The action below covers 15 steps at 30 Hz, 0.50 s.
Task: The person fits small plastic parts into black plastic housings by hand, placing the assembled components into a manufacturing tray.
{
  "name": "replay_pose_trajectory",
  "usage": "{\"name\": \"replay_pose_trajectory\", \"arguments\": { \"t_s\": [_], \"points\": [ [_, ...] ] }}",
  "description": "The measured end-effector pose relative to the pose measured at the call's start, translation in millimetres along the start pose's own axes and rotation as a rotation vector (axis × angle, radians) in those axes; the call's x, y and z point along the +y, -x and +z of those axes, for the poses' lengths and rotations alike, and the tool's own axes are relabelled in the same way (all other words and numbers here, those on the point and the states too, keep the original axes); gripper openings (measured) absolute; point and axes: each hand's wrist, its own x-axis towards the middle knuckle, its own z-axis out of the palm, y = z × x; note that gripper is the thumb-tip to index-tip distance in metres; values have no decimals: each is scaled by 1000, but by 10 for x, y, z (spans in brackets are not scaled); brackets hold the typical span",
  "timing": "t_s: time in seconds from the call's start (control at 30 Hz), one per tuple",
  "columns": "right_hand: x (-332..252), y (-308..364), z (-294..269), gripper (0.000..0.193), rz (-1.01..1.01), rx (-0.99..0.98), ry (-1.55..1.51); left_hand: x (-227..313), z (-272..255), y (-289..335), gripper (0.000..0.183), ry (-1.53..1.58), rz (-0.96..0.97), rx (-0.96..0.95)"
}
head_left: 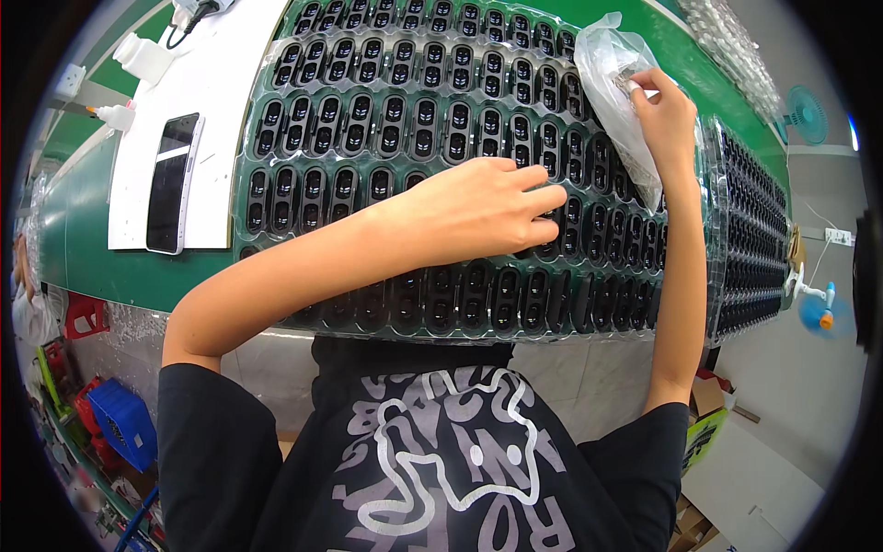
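Two hands (483,212) (666,115), one bag (602,57), one phone (173,189)

Shows bright, fairly even light, with small highlights on the glossy black parts (393,124) and glare across the phone screen (173,189). Appears sharp centrally, bends straight edges toward the rim, softens at far left and blackens in the corners.

open white sheet (214,175) right of phone (168,198), plastic bag (605,57) in the way over black parts (393,127)

A plastic bag (618,101) was laid on blister trays (317,162), flanked by a smartphone (173,184) at left and further trays (717,230) at right.
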Motion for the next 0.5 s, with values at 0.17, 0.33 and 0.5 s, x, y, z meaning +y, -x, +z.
{"name": "replay_pose_trajectory", "arguments": {
  "t_s": [0.17,0.33,0.5],
  "points": [
    [8,149,-150,10,18,142,-367,154,-207,182,19,312,-240,172],
    [-175,332,-363,12,88,222,-560,360,-340,418,21,535,-421,284],
    [-651,880,-494,13,125,2,-879,590,-236,502,21,1219,-1058,401]
  ]
}}
